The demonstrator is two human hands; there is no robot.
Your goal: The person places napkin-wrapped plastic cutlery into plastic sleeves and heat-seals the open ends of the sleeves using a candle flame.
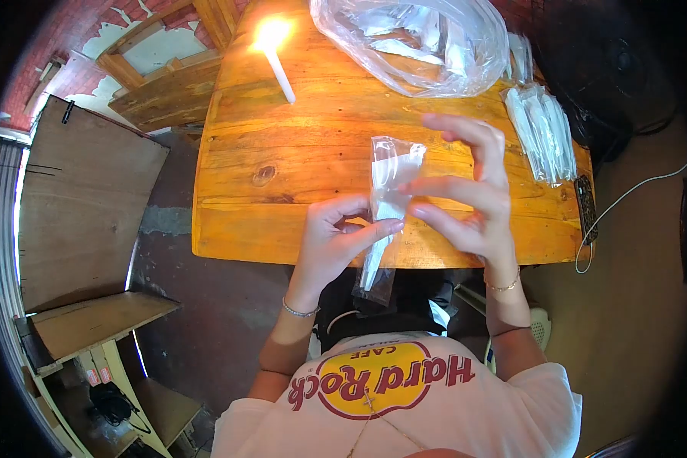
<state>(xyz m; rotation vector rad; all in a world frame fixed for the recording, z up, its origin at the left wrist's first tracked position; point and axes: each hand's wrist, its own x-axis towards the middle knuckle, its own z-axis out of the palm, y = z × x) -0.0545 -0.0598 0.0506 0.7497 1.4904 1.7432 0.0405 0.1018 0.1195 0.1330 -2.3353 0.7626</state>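
My left hand (342, 233) is closed on a clear plastic packet (393, 172), with the thumb across its front. Inside the packet is something white and flat, wide at the top and narrow toward the bottom; its exact kind cannot be made out. The packet stands upright above the table's front edge, its lower end hanging past that edge. My right hand (477, 195) is just right of the packet with fingers spread and slightly blurred. One fingertip overlaps the packet's right side; whether it touches cannot be seen.
A lit white candle (280, 76) stands on the wooden table (282, 221) at the back left. Behind my hands lies a large clear bag (343, 53) of white packets. A bundle of similar packets (542, 133) and a remote control (585, 210) are at the right edge.
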